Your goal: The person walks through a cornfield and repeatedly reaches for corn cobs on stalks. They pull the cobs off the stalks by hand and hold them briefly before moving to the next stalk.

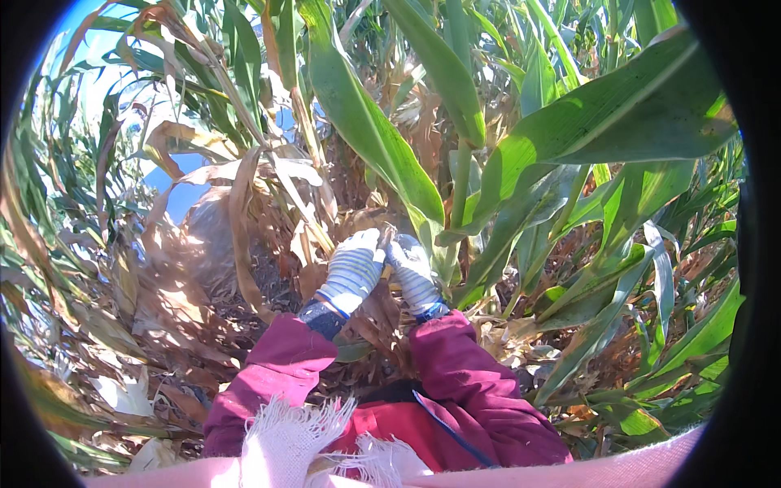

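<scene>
Both my hands wear white-and-blue striped work gloves and meet in front of me, low among maize plants. My left hand (357, 265) and my right hand (412, 265) close from either side around what looks like a maize ear in dry husk (388, 232), its brown tip showing between the fingertips. A bit of yellow shows between the gloves; most of the ear is hidden by them. Just right of my right hand rises a green maize stalk (459, 195). Dry brown leaves (375, 317) hang below the gloves.
Broad green maize leaves (567, 128) arch over the right side. A dry maize stalk (296, 189) leans at the left of my hands. Farther left stands a pale, rounded sack-like thing (210, 232), partly behind a hanging dry leaf. Dry leaf litter (183, 323) covers the ground.
</scene>
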Available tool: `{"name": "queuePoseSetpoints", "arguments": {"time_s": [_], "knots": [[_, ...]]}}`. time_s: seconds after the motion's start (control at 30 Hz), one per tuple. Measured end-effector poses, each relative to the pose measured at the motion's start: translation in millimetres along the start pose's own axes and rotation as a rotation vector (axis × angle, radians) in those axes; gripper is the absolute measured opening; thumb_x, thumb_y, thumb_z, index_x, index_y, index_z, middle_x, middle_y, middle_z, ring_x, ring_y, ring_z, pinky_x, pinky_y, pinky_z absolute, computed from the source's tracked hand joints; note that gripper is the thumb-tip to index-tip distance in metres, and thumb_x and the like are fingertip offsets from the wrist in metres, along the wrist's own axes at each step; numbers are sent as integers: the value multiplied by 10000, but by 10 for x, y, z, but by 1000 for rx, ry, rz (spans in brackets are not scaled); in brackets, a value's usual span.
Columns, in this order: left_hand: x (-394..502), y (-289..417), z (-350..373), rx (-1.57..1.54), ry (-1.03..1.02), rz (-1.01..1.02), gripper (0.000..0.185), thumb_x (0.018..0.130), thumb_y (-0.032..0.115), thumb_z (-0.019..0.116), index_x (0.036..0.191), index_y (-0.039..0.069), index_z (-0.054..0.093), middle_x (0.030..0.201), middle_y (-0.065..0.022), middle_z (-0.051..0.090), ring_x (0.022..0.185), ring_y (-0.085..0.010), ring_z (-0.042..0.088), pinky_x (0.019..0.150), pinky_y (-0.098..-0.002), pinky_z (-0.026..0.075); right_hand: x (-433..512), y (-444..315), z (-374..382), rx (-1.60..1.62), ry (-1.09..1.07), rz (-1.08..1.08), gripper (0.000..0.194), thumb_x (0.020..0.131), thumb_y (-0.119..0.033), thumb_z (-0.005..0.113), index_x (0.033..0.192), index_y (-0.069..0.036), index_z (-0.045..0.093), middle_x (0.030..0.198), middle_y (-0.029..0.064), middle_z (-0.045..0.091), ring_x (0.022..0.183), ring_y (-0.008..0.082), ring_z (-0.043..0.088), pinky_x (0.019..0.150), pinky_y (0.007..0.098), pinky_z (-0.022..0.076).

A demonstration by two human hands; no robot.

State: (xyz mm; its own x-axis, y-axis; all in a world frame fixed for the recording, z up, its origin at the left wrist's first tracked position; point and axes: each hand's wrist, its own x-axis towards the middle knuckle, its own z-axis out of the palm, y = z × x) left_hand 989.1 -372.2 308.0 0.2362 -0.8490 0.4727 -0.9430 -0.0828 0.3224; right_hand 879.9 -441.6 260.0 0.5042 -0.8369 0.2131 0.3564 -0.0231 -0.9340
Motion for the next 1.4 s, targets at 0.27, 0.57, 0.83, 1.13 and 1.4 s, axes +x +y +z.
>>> {"name": "queuePoseSetpoints", "arguments": {"time_s": [0.27, 0.57, 0.83, 1.13, 1.4], "knots": [[-29, -244, 84, -64, 129, 111, 149, 770, 217, 594, 837, 84, 603, 739, -137, 614, 714, -326, 614, 657, -419, 489, 128, 255, 88, 129, -127, -186, 126, 844, -2, 594, 965, -33, 605, 878, 20, 632, 816, 99, 580, 733, 232, 478], [-179, -789, -87, -52, 219, -95, 146, 796, 176, 597, 856, 43, 589, 689, -155, 604, 648, -332, 606, 612, -400, 489, -571, 741, -4, -844, -658, 198, 220, 794, -138, 624, 982, -25, 633, 853, 173, 640, 804, 338, 606, 729, 384, 461], [-404, -975, 246, -379, 364, -120, 81, 810, 93, 596, 829, 16, 610, 672, -86, 592, 582, -167, 543, 572, -295, 465, -287, 455, 306, -361, -124, -138, 352, 834, -248, 661, 1063, 3, 567, 899, 128, 644, 802, 216, 613, 726, 319, 483], [-698, -942, 514, -548, 183, -81, 159, 902, 112, 489, 968, 31, 609, 838, -57, 631, 743, -143, 600, 666, -254, 487, 35, 1092, 55, 408, 356, 419, 296, 953, -253, 384, 1032, -36, 570, 904, 134, 622, 843, 243, 618, 735, 375, 531], [-707, -793, 313, -1057, 50, -396, 104, 862, 39, 524, 941, 14, 587, 817, -2, 589, 743, -75, 505, 673, -246, 434, 615, 1242, -747, 859, 552, 333, 321, 945, -335, 466, 1030, -32, 534, 988, 166, 612, 895, 296, 607, 795, 392, 532]]}}
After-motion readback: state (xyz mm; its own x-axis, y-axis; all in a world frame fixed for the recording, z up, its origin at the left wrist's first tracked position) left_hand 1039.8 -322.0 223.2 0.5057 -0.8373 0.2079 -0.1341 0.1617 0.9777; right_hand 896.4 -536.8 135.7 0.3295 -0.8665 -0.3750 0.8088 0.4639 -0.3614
